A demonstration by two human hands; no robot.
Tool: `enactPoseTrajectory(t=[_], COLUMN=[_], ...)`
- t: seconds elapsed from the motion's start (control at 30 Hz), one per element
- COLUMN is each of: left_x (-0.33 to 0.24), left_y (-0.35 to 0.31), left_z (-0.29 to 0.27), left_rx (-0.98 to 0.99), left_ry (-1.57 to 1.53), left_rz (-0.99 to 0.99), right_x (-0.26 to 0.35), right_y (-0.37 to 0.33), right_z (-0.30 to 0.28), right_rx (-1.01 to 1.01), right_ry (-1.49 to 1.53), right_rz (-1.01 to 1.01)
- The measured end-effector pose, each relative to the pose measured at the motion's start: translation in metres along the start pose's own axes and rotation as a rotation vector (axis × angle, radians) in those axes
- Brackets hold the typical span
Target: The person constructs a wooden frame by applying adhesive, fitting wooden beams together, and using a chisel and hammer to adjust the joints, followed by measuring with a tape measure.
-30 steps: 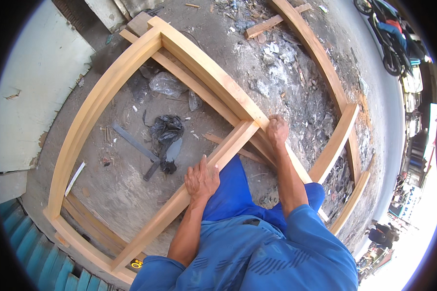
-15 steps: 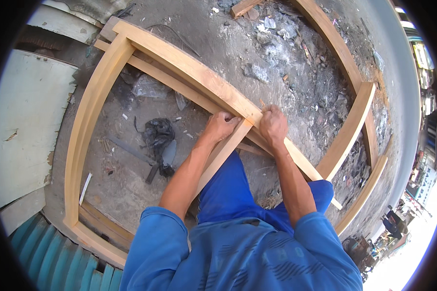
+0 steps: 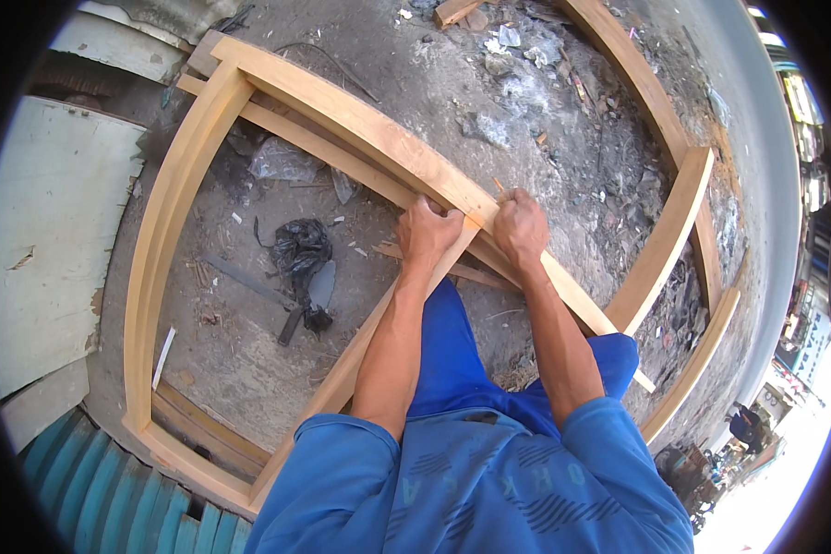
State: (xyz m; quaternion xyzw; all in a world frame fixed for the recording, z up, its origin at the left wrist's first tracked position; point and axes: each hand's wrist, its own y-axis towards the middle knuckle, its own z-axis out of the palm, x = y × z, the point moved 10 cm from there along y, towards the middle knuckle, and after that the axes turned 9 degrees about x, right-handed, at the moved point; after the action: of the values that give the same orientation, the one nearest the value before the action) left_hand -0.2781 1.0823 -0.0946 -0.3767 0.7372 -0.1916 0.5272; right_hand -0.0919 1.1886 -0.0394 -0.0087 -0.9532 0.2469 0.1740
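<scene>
A wooden frame (image 3: pixel 342 106) of pale, squared timber surrounds the ground at my left. Its slanting crosspiece (image 3: pixel 337 383) meets the long top rail at a corner joint before me. My left hand (image 3: pixel 427 231) is closed, its fingers curled against the frame just left of that joint. Close by, on the right of the joint, my right hand (image 3: pixel 522 226) is a fist against the rail. A thin orange-brown tip (image 3: pixel 499 186) pokes up beside its knuckles; what it belongs to is hidden. My left forearm lies across the crosspiece.
Inside the frame lie a crumpled black plastic bag (image 3: pixel 302 249) and a dark-handled blade-like tool (image 3: pixel 291 325). More timber (image 3: pixel 669 240) stands to the right. Litter (image 3: pixel 503 55) covers the far ground. Teal corrugated sheet (image 3: pixel 111 480) and a pale board (image 3: pixel 51 231) border the left.
My left forearm has swung right, over the crosspiece, and that hand has turned at the joint. My right hand has shifted up slightly. The frame stays nearly in place.
</scene>
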Motion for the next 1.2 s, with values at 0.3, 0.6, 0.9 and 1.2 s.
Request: enactPoseTrajectory(t=[0.3, 0.6, 0.9, 1.2], left_x=[0.031, -0.023, -0.043, -0.016], left_y=[-0.011, -0.045, -0.033, -0.002], left_z=[-0.092, -0.037, -0.013, 0.003], left_rx=[-0.495, -0.125, 0.225, 0.544], left_ry=[-0.033, 0.241, 0.548, 0.463], left_rz=[0.362, 0.795, 0.868, 0.613], right_x=[0.001, 0.0, 0.001, -0.002], right_y=[0.0, -0.001, 0.0, 0.005], right_z=[0.003, 0.004, 0.002, 0.006], right_rx=[0.017, 0.004, 0.006, 0.026], right_ry=[-0.008, 0.026, 0.003, 0.004], right_rz=[-0.02, -0.035, -0.016, -0.049])
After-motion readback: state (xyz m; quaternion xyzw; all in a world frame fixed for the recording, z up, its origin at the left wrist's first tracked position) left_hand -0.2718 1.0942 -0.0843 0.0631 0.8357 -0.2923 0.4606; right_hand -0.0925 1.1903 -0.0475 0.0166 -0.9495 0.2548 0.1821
